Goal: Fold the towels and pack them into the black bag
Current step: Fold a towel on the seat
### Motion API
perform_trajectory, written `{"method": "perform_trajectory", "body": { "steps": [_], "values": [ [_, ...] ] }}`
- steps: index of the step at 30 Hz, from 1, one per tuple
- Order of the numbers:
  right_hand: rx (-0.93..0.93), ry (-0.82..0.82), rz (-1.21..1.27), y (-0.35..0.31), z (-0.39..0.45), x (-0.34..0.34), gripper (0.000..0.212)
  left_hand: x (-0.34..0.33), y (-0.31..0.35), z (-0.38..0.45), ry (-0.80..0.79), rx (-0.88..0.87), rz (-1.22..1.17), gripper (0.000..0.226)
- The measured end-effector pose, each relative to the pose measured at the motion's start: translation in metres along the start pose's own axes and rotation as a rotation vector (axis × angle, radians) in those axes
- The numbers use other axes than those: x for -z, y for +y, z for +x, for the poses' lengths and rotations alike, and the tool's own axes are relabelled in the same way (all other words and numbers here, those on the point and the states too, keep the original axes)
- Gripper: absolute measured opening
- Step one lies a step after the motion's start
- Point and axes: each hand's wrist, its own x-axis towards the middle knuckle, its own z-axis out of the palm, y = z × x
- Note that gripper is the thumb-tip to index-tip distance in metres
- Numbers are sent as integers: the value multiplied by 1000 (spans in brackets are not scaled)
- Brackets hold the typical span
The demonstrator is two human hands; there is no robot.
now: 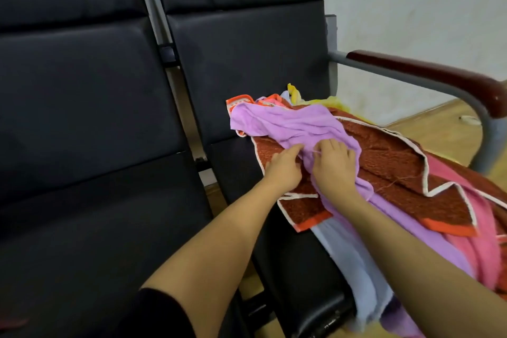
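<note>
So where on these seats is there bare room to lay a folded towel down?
The left seat shows bare black cushion, bordered by the metal divider. A narrow strip of the right seat lies bare left of the towel pile. The rest is crowded: both hands, left hand and right hand, grip the purple towel atop the pile.

Black padded seat [288, 250] carries heap of towels [384, 162]; adjoining seat [96, 228] beside it.
</note>
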Motion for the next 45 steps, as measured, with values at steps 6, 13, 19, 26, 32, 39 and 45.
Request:
{"method": "perform_trajectory", "body": {
  "steps": [6, 13, 19, 26, 32, 39, 45],
  "values": [
    [93, 177, 506, -34, -11, 26, 18, 26, 0, -10, 78, 55, -243, 44],
    [116, 130, 609, -65, -23, 33, 31, 76, 4, -47, 280, 57, -207, 22],
    [219, 73, 278, -74, -41, 26, 48, 112, 3, -90, 415, 13, -227, 25],
    [271, 37, 290, -135, -57, 59, 51, 148, -13, -149, 559, 24, -263, 21],
    [387, 37, 236, -204, -78, 64, 28, 179, -44, -204, 705, 105, -318, 20],
    [481, -47, 302, -285, -108, 38, 11, 202, -96, -265, 850, 247, -407, 22],
    [456, -293, 537, -337, -132, 19, 12, 210, -138, -300, 840, 376, -407, 23]
  ]
}}
